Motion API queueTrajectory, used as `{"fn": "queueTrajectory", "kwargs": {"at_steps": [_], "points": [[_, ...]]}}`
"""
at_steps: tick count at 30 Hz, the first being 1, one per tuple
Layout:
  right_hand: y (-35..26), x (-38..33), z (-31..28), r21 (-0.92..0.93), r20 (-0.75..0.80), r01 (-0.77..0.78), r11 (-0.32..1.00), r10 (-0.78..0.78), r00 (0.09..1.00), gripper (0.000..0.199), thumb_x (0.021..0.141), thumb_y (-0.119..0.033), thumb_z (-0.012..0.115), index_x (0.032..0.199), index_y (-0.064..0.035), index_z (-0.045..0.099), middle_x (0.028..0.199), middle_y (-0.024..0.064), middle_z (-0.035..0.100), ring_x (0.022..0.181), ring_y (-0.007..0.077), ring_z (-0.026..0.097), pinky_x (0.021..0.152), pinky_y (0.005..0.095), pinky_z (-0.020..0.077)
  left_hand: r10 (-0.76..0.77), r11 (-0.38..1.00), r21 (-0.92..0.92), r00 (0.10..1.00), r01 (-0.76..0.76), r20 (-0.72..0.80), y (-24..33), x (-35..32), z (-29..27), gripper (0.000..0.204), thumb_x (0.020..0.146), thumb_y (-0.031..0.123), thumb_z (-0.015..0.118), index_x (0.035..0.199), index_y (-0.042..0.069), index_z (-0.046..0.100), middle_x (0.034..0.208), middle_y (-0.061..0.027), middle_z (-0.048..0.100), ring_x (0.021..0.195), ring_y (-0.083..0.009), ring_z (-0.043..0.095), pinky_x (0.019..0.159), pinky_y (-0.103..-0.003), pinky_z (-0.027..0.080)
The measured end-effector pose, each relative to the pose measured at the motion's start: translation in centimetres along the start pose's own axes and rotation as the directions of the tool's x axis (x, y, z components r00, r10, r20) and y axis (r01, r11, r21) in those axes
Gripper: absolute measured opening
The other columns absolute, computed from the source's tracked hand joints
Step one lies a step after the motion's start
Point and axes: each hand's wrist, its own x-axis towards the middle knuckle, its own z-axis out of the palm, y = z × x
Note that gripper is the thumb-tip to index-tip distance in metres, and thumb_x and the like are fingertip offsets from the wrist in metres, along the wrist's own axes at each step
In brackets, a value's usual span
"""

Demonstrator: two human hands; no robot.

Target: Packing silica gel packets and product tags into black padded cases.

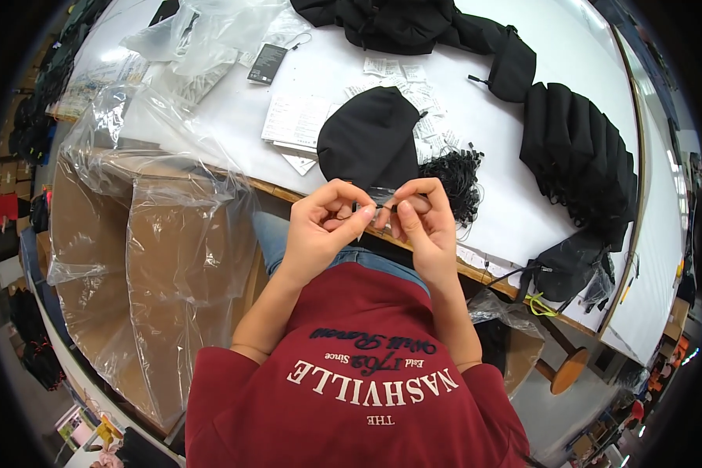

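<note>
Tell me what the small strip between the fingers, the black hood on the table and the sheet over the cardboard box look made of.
Strip: probably thin plastic, glinting; too small to be sure. Hood: matte black woven fabric. Sheet: clear plastic film, wrinkled and glossy.

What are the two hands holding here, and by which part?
Both the left hand and right hand pinch a small dark flat tag, one at each end, between thumb and fingertips; what it is cannot be told.
</note>
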Motion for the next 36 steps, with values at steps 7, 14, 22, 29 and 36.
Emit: {"fn": "queueTrajectory", "kwargs": {"at_steps": [7, 14, 22, 29, 36], "points": [[0.3, -0.5, 0.6, -0.17, -0.06, 0.049, 0.984, -0.06, 0.996, 0.014, 0.093, -0.004, 0.053, 0.104, -0.0014, 0.045, 0.08, 0.0044, 0.057, 0.073, 0.009, 0.056, 0.068, 0.0217, 0.0445, -0.079, 0.997, 0.022, 0.994, 0.077, 0.07, -0.2, -0.1, -0.1, 0.006, 0.084, 0.003, 0.065, 0.085, 0.001, 0.06, 0.056, 0.0108, 0.031, 0.052, 0.002, 0.025, 0.048, -0.017, 0.021], [-0.3, -0.4, 0.3, -0.503, 0.024, 0.098, 0.858, -0.1, 0.995, 0.014, 0.09, 0.001, 0.055, 0.101, -0.0006, 0.047, 0.079, 0.0066, 0.06, 0.071, 0.0101, 0.059, 0.064, 0.0229, 0.0458, -0.145, 0.987, 0.095, 0.978, 0.131, 0.152, 0.3, 0.2, -0.7, 0.004, 0.083, 0.001, 0.064, 0.083, 0.001, 0.06, 0.054, 0.0106, 0.028, 0.052, 0.0012, 0.025, 0.048, -0.018, 0.022], [-1.1, 0.2, -1.6, -0.224, -0.146, 0.004, 0.975, -0.038, 0.989, 0.005, 0.092, -0.01, 0.054, 0.093, -0.0044, 0.053, 0.071, -0.0013, 0.054, 0.062, 0.0062, 0.049, 0.06, 0.0187, 0.0398, -0.083, 0.975, 0.219, 0.98, 0.043, 0.179, 1.8, 0.0, -0.6, 0.006, 0.078, 0.002, 0.067, 0.08, 0.002, 0.062, 0.054, 0.0076, 0.03, 0.05, -0.0009, 0.026, 0.048, -0.02, 0.023], [4.0, 1.5, -4.2, 0.266, -0.11, -0.416, 0.87, 0.456, 0.883, 0.018, 0.097, -0.023, 0.049, 0.099, -0.0066, 0.056, 0.076, -0.0004, 0.057, 0.049, 0.0045, 0.04, 0.044, 0.0181, 0.0283, 0.052, 0.966, 0.19, 0.849, -0.176, 0.525, 2.2, 0.2, 0.2, 0.009, 0.072, 0.004, 0.072, 0.078, 0.005, 0.066, 0.06, 0.0025, 0.042, 0.052, -0.0062, 0.035, 0.049, -0.023, 0.028], [3.8, 2.1, -4.2, 0.186, -0.171, -0.384, 0.904, 0.415, 0.894, 0.017, 0.096, -0.02, 0.051, 0.088, -0.0064, 0.057, 0.063, -0.0039, 0.051, 0.049, 0.0046, 0.038, 0.045, 0.019, 0.0271, 0.041, 0.983, 0.096, 0.69, -0.158, 0.722, 2.0, -0.4, 0.7, 0.01, 0.08, 0.006, 0.069, 0.089, 0.005, 0.065, 0.088, -0.0029, 0.056, 0.064, -0.0094, 0.05, 0.056, -0.024, 0.041]]}}
